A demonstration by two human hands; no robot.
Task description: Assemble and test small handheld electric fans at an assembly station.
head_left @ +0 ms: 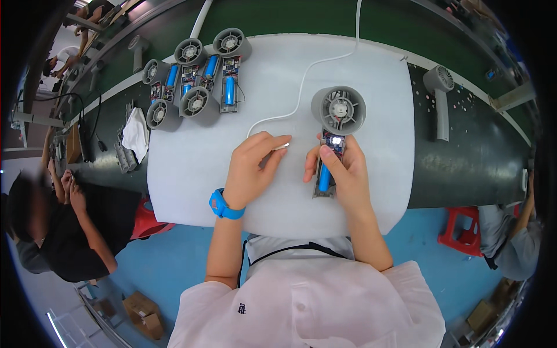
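Right hand (342,168) gripped an open handheld fan (335,124), indicator lit; left hand (252,168) pinched the white cable plug (282,146), unplugged. Five open fans (194,78) sat upper left; one cased fan (439,93) far right.

The grey fan (338,110), shell open, lies on the white surface (377,191) with its round head pointing away, a lit board and blue cell bared along its handle, while a white cable's plug (282,146) lies just left.

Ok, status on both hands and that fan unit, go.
Left hand pinching white cable plug. Right hand gripping open fan unit, blue cell exposed. Plug apart from unit, nothing between them.
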